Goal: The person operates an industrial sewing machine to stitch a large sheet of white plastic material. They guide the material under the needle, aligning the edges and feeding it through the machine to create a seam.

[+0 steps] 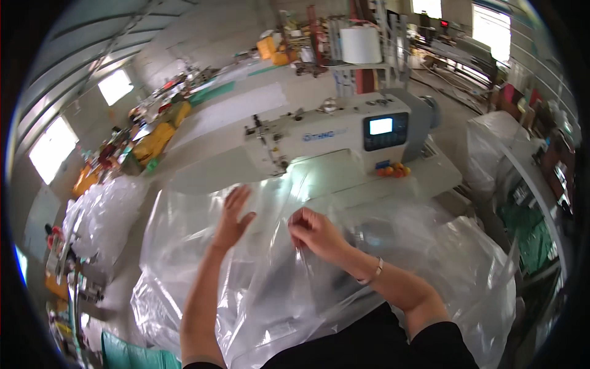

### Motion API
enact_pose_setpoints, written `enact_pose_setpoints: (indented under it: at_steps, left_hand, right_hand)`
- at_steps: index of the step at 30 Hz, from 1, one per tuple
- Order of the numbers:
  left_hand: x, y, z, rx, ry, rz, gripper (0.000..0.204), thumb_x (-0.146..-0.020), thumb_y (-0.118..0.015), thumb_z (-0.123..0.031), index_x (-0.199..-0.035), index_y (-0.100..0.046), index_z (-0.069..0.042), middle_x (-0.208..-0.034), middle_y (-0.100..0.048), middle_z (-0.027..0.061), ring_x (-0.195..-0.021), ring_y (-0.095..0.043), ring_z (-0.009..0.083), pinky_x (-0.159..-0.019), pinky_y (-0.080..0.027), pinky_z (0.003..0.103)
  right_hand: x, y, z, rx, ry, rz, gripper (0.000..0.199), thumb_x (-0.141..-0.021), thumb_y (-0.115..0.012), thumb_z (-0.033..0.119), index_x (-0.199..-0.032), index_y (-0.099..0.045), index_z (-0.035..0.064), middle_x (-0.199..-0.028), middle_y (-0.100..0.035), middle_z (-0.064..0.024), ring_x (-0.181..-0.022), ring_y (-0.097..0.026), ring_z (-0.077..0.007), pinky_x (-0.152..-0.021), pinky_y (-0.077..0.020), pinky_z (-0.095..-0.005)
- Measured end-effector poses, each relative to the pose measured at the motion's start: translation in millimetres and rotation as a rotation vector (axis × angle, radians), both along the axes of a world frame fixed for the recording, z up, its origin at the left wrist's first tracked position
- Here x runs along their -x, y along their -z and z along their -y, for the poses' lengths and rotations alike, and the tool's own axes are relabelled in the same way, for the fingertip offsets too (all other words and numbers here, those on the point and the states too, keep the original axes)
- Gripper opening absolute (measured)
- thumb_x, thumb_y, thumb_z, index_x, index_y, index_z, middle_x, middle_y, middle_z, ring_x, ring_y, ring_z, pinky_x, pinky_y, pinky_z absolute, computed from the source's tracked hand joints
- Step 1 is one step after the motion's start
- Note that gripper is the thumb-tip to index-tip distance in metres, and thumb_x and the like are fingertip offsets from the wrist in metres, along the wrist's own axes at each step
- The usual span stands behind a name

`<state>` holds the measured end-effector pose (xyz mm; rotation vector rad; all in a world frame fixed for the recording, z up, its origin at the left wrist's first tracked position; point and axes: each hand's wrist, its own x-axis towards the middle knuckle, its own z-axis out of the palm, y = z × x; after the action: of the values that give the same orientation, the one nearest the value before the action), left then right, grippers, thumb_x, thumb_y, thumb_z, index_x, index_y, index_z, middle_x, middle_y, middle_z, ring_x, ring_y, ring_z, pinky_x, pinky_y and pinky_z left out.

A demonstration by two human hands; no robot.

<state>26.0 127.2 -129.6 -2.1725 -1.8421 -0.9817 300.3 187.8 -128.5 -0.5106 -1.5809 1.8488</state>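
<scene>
One head-worn fisheye view looks down and forward, close over the plastic sheet (319,289) at lower centre, with the sewing machine (332,132) near above it.

A long, pale, smooth-topped bench (203,166) carries a cream-white industrial sewing machine (332,132) with a small lit screen on its dark panel. A few small orange round things (392,170) sit by the machine's base, and a large sheet of clear, crinkled plastic film (369,246) spreads over the bench's near edge.
</scene>
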Motion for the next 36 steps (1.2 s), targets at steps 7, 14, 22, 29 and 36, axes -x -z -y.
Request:
enact_pose_setpoints:
  at_steps: [7,14,22,29,36]
  left_hand:
    - [4,37,-1,0.618,-0.063,-0.162,0.057,-0.082,-0.073,-0.033,-0.132,-0.054,-0.012,-0.145,-0.042,0.0086,-0.139,-0.029,0.0343,-0.112,-0.024,0.048]
    - [-15,68,-10,0.491,-0.043,-0.098,0.064,-0.08,-0.075,-0.034,-0.136,-0.051,-0.013,-0.149,-0.036,0.0075,-0.143,-0.024,0.0295,-0.113,-0.018,0.052]
    - [82,65,85,0.55,-0.205,-0.095,0.071,-0.071,-0.079,-0.027,-0.134,-0.05,-0.013,-0.15,-0.036,0.0046,-0.143,-0.025,0.0278,-0.113,-0.019,0.053]
    - [169,47,182,0.649,-0.435,-0.051,0.056,-0.078,-0.075,-0.024,-0.128,-0.053,-0.012,-0.146,-0.042,0.0057,-0.136,-0.038,0.0288,-0.107,-0.028,0.054]
    - [25,-2,22,0.403,-0.046,0.102,0.039,-0.089,-0.064,-0.02,-0.122,-0.058,0.0,-0.127,-0.057,0.0178,-0.121,-0.051,0.0333,-0.103,-0.04,0.04]
  right_hand:
    - [-200,52,2,-0.243,0.637,0.273,0.01,-0.091,-0.057,0.004,-0.1,-0.061,0.003,-0.069,-0.057,0.0005,-0.058,-0.052,-0.0063,-0.052,-0.0422,-0.0234]
    - [-263,162,-46,-0.098,0.825,0.452,0.011,-0.079,-0.067,0.008,-0.087,-0.068,0.0005,-0.079,-0.066,-0.003,-0.075,-0.059,-0.0111,-0.069,-0.0466,-0.0263]
    - [-155,175,1,0.238,0.376,0.383,0.017,-0.079,-0.073,0.014,-0.088,-0.07,-0.0007,-0.08,-0.068,-0.004,-0.076,-0.061,-0.0105,-0.072,-0.048,-0.0257]
    - [-60,186,44,0.294,0.088,0.305,0.012,-0.081,-0.071,0.008,-0.089,-0.067,-0.0007,-0.079,-0.067,-0.0023,-0.074,-0.061,-0.0076,-0.068,-0.0473,-0.0224]
    - [-51,186,48,0.176,0.088,0.364,0.009,-0.083,-0.07,0.006,-0.089,-0.067,-0.0003,-0.079,-0.065,0.0002,-0.074,-0.06,-0.0055,-0.067,-0.0469,-0.0216]
